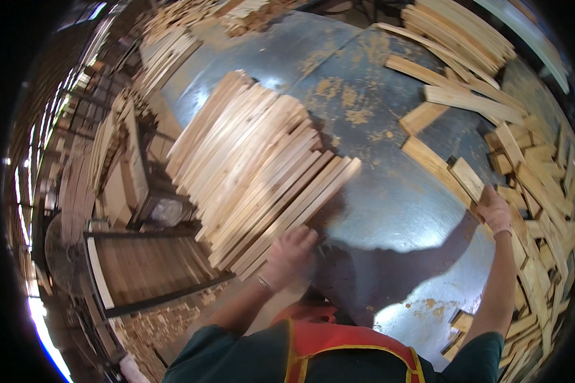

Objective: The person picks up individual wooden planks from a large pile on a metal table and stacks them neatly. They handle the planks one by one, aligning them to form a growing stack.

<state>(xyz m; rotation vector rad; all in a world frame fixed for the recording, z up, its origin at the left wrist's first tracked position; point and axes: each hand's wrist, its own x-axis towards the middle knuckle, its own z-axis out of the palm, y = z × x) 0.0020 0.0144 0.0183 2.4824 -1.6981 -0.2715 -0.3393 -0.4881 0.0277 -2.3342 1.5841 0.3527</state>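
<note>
My left hand, in a light glove and slightly blurred, is at the near edge of a row of wooden slats laid side by side; whether it grips one cannot be told. Further right, my right hand, also gloved, has its fingers on the near end of a short wooden board. That board lies close to a longer wooden board on the metal tabletop. My right thumb and the board's underside are hidden.
A jumbled heap of wooden offcuts fills the right side. Stacked boards stand at the back right, with more planks at the back left. A dark-framed wooden panel is at the left. Sawdust lies on the metal.
</note>
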